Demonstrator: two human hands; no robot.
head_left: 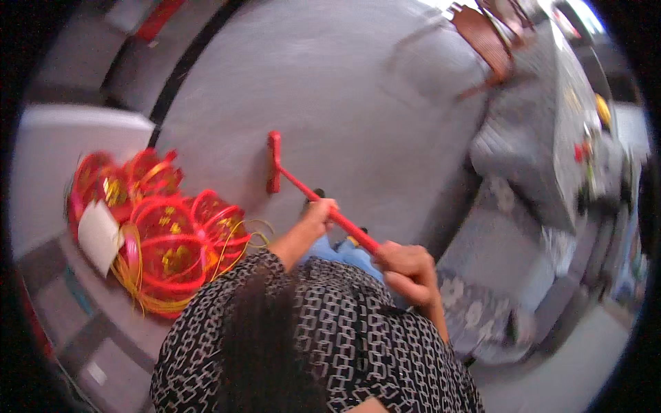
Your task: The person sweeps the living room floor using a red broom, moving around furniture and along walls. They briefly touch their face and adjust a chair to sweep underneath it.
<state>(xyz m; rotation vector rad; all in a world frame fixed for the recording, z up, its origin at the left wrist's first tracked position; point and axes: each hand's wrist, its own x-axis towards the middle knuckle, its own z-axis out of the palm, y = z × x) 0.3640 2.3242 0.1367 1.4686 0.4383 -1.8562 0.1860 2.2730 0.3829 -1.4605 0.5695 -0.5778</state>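
Grey floor point(330, 89); left hand point(320, 212) and right hand point(406, 265) grip red broom point(303, 186).

A pile of red lanterns point(162, 230) lies left; a grey patterned sofa point(513, 206) stands right.

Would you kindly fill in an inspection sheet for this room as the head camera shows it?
Surface: grey floor, bare where the broom head rests.
Job's things: red broom, head on the floor, handle slanting up to the hands.
Clutter: pile of red and gold lanterns on the floor at left, white card on it.
Hands: left hand lower on the handle, right hand higher; both grip it.
Cables: nothing seen.
Surroundings: wooden chair, grey sofa, floral cushion.
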